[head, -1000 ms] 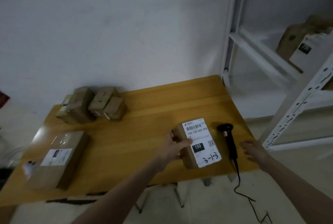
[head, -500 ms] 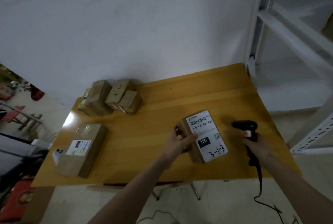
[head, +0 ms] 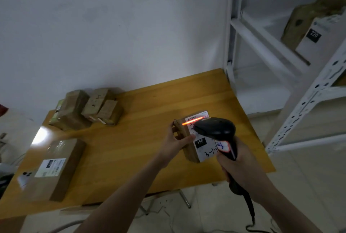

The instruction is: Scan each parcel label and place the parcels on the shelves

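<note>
A small brown parcel [head: 189, 149] with a white label marked "150" and "3-1-3" lies on the wooden table [head: 142, 139] near its right front. My left hand [head: 176, 142] grips its left side, thumb on the label. My right hand [head: 237, 163] holds a black barcode scanner [head: 215, 129] above the parcel. An orange-red scan line falls across the barcode at the label's top. The scanner head hides part of the label.
A larger labelled box [head: 56, 167] lies at the table's front left. Three small brown parcels [head: 88, 107] cluster at the back left. A white metal shelf rack [head: 280, 60] stands to the right, with a labelled parcel [head: 307, 32] on it. The scanner cable [head: 250, 212] hangs down.
My right hand has lifted the scanner off the table and brought it over the parcel; the scan line now lights the barcode. My left hand keeps its hold on the parcel.
</note>
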`<state>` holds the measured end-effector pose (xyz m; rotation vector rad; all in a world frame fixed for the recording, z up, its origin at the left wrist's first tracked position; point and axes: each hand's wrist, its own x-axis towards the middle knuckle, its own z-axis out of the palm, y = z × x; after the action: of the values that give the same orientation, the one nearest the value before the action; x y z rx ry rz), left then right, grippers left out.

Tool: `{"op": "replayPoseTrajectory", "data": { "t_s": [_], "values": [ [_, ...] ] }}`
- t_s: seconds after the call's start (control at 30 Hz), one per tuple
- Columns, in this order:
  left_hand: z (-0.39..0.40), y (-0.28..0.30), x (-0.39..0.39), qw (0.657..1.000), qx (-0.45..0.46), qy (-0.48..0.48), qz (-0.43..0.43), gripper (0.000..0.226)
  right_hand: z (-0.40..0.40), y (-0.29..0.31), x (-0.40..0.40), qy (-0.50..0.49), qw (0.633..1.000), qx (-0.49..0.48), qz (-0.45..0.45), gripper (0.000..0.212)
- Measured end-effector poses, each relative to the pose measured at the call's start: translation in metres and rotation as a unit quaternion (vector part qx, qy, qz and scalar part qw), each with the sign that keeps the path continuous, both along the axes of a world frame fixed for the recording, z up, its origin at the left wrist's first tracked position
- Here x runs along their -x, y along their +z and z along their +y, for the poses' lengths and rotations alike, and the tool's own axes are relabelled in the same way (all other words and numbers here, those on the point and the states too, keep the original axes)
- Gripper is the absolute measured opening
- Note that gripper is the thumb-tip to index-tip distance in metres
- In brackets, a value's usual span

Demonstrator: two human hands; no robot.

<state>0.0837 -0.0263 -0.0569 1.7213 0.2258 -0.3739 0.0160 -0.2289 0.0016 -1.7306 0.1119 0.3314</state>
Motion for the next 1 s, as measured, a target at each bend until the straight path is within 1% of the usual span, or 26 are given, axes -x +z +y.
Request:
{"op": "replayPoseTrajectory", "data": {
  "t_s": [0.13,0.27,0.37,0.5,0.6,0.67,0.73,0.8,0.87,0.9,1.0],
  "values": [
    [-0.007,-0.005,0.000,1.000,0.003,-0.002,0.003,0.096,-0.008,-0.004,-0.001,-0.003,1.000,0.015,0.016,0.013],
    [-0.010,-0.006,-0.001,1.000,0.008,0.001,0.007,0.096,-0.015,-0.007,-0.002,0.007,1.000,0.002,0.031,0.011],
    [-0.011,-0.006,-0.003,1.000,0.013,0.012,0.009,0.098,-0.018,-0.010,-0.006,0.008,1.000,-0.007,0.023,0.012],
    [-0.008,-0.005,-0.004,0.999,0.020,0.031,0.016,0.097,-0.025,-0.023,-0.019,-0.025,1.000,-0.015,0.006,0.014],
    [-0.002,-0.004,-0.004,0.999,0.016,0.047,0.021,0.090,-0.032,-0.060,-0.045,-0.075,0.997,0.027,0.023,0.012],
    [0.004,-0.003,-0.003,0.998,0.019,0.055,0.025,0.089,-0.038,-0.100,-0.069,-0.095,0.991,0.085,0.045,0.011],
    [0.008,-0.001,-0.002,0.998,0.021,0.060,0.025,0.085,-0.040,-0.141,-0.090,-0.087,0.986,0.118,0.078,0.013],
    [0.013,0.000,-0.001,0.997,0.017,0.064,0.025,0.087,-0.039,-0.173,-0.105,-0.068,0.981,0.149,0.100,0.016],
    [0.017,0.001,-0.001,0.997,0.013,0.068,0.026,0.089,-0.037,-0.197,-0.116,-0.054,0.978,0.174,0.105,0.026],
    [0.019,0.001,-0.001,0.997,0.014,0.071,0.027,0.088,-0.035,-0.206,-0.120,-0.050,0.977,0.181,0.101,0.028],
    [0.023,0.002,0.001,0.996,0.026,0.075,0.033,0.085,-0.029,-0.221,-0.128,-0.045,0.974,0.195,0.107,0.010]
  ]
}}
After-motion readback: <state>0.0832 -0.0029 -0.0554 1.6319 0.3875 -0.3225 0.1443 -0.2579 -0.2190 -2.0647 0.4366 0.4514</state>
